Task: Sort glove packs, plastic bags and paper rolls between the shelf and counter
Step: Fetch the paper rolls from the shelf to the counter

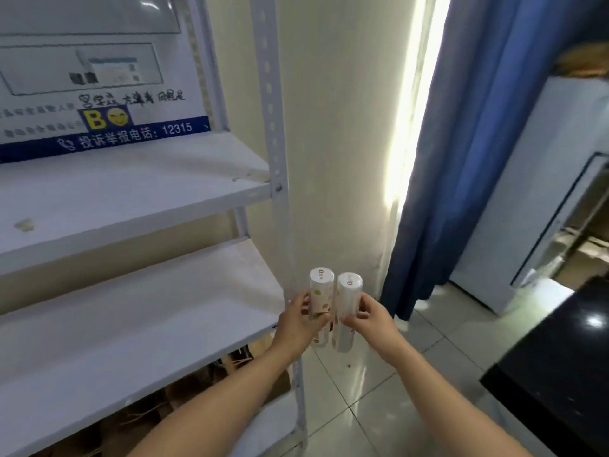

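**A:** What stood around the hands?

**B:** A white metal shelf (131, 324) on the left, with its holed post (272, 127) just beside the rolls. A blue curtain (478, 127) hung far right, and a black counter (560, 374) sat near right.

**A:** And the rolls?

**B:** Both were upright, touching, and held in the air off the shelf's right edge. The left hand (296, 324) curled its fingers round the left paper roll (321, 291). The right hand (372, 319) pinched the right paper roll (348, 291) between thumb and fingers.

**A:** The room?

**B:** Pale tiled floor (362, 390), cream wall (329, 127).

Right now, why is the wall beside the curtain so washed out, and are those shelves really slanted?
Head view: daylight past the blue curtain overexposes that wall strip; the wide-angle lens bows the metal shelf; glare spots the black counter.
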`<state>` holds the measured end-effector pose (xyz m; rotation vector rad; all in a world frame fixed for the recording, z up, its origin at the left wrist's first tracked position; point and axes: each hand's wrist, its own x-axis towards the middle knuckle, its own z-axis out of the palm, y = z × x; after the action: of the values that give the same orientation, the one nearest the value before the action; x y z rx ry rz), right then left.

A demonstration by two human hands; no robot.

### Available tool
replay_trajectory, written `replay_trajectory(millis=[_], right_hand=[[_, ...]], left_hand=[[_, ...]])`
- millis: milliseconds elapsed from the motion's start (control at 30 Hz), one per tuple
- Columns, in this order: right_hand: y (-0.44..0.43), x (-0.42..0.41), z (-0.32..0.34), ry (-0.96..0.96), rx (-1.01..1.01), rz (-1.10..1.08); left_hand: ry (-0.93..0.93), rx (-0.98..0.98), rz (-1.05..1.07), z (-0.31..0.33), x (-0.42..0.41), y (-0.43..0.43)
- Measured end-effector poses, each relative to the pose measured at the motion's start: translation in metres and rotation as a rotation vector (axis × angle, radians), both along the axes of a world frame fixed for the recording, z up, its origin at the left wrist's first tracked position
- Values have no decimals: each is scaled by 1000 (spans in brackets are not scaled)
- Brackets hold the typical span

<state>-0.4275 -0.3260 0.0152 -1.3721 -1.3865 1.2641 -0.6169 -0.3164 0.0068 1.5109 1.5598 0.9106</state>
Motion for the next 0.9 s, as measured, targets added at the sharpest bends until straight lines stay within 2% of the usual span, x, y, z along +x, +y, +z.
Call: replay_trajectory(millis=[467,600,900], right_hand=[[92,123,-22,-59,-7,-495],[105,141,-33,-48,-28,-612],[165,198,-50,-46,-71,-730]], left_hand=[[-135,-88,-297,-32,133,134],[-134,-100,-322,-41,161,159],[-106,-129,-324,-58,226,229]])
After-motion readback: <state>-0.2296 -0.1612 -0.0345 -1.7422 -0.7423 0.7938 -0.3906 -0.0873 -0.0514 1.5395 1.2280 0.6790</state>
